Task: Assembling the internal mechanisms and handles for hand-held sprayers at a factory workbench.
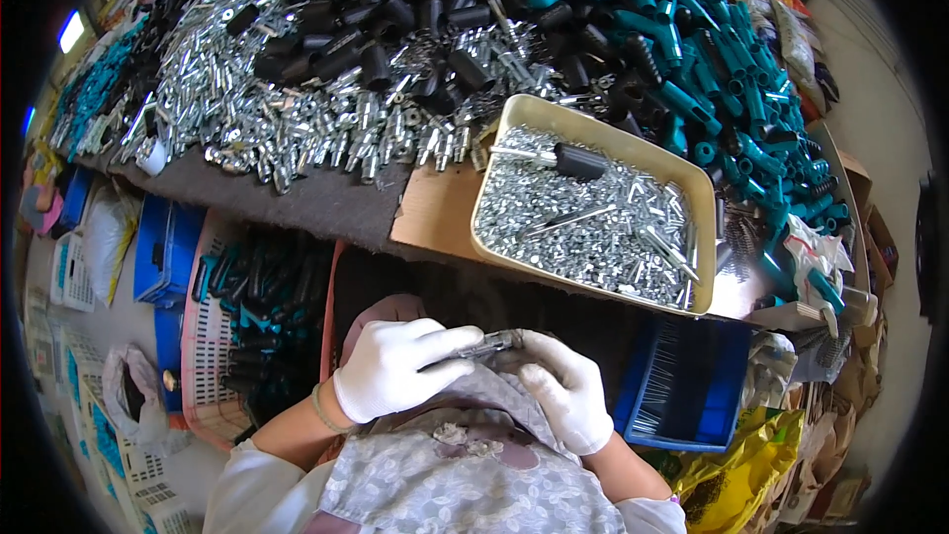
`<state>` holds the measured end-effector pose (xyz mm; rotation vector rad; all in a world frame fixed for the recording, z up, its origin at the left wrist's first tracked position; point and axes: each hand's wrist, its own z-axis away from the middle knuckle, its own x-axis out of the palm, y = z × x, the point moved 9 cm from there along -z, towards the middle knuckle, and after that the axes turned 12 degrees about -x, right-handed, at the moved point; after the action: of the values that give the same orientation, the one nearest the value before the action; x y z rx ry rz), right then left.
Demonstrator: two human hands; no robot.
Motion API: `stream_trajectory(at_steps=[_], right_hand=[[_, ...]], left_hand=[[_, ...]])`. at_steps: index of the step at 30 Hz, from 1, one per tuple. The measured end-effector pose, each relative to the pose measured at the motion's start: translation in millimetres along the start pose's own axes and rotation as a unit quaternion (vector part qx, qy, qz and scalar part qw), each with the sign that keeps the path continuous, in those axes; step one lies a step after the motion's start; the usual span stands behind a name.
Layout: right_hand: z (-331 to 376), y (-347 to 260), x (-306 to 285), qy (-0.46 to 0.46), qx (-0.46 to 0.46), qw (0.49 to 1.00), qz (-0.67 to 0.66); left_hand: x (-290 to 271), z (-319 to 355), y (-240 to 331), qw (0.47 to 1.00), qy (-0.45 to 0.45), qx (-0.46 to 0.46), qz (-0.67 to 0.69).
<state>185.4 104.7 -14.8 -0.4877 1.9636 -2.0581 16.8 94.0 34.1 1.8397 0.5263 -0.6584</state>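
We see both gloved hands meet over the lap: the left hand (395, 368) pinches a slim metal rod (484, 345), whose far end lies under the curled fingers of the right hand (565, 391). The beige tray (704, 200) of small metal parts sits well beyond, on the table.

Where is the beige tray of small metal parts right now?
The beige tray sits right of centre on the workbench, beyond both gloved hands, beside the teal handles.

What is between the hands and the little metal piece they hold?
Nothing visible. Both gloved hands, left hand and right hand, already touch the metal piece directly, held over the lap below the tray of small metal parts.
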Motion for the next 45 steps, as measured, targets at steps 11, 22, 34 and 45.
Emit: stream_trajectory(at_steps=[11,22,34,45], right_hand=[[-45,-89,-139,0.055,-0.109,0.970,0.211],[-142,-132,-395,0.293,-0.046,0.575,0.763],[-140,-116,-426,0.290,-0.024,0.437,0.851],[-37,-117,-198,0.265,-0.188,0.938,0.117]], left_hand=[[8,-10,7,0.996,-0.022,-0.055,0.061],[21,-18,15,0.989,-0.043,-0.126,0.061],[20,-26,26,0.993,-0.025,-0.097,0.056],[15,-26,21,0.994,-0.014,-0.071,0.083]])
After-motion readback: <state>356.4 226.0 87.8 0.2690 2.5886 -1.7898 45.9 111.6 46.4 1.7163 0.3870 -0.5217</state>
